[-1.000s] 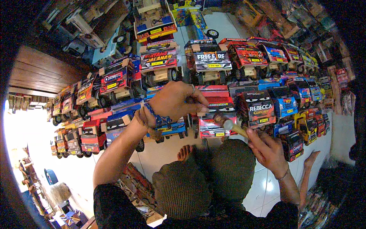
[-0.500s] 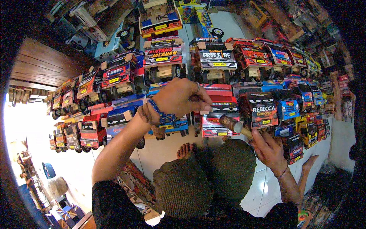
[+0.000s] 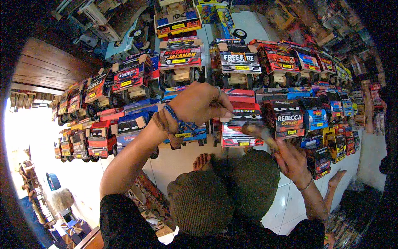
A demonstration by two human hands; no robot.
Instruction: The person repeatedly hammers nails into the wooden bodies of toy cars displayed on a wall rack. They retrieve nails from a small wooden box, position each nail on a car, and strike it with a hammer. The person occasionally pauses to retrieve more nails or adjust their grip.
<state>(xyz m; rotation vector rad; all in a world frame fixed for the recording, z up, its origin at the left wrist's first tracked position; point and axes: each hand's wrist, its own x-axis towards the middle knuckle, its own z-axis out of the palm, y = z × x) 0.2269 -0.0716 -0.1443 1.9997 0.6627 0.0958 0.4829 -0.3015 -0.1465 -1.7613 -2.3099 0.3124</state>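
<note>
A red toy truck (image 3: 242, 133) with a printed front stands just beyond my knees. At the upper left corner of its front, my left hand (image 3: 202, 103) pinches a small pale wooden block (image 3: 226, 119) with thumb and fingers. Whether anything thinner is between the fingertips is hidden. My right hand (image 3: 292, 161) is wrapped round the handle of a hammer (image 3: 265, 136). The hammer's head, smeared by motion, is in front of the truck's face, to the right of the block.
Close on the right stands a black and red toy truck (image 3: 283, 119), with a blue one (image 3: 314, 114) beyond it. More trucks, such as a black-fronted one (image 3: 235, 58), form rows behind. A bare foot (image 3: 202, 162) rests on the white tiles (image 3: 159, 170).
The hammer has swung and turned slightly in my right hand; its head is now blurred. My left hand keeps its pinch at the truck's corner. The whole view has shifted a little.
</note>
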